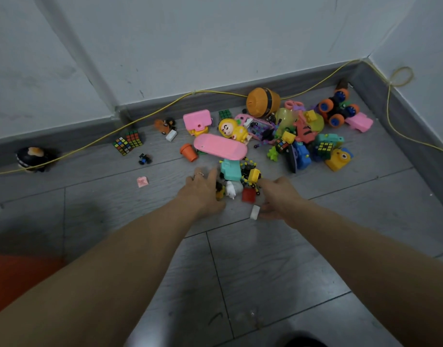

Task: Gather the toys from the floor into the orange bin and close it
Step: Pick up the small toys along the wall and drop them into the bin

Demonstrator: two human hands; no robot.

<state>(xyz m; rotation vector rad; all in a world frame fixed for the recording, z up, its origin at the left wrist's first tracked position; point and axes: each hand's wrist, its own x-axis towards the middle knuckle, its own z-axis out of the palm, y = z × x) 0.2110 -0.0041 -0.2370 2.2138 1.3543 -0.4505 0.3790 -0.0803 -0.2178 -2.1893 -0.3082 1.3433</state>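
Left hand: our left hand [202, 191] reaches to mid-frame, fingers [211, 174] fairly straight and loosely together, touching small toys beside the teal block [230, 170].
Right hand: our right hand [278, 199] has fingers curled downward next to a white block [254, 212]; whether they pinch it we cannot tell.
Toys: the toys [265, 136] lie heaped in the upper centre and right.
Orange bin: an orange bin [15, 279] edge shows at lower left.
Floor: grey tiled floor [265, 271]; a yellow cable [152, 112] follows the wall.
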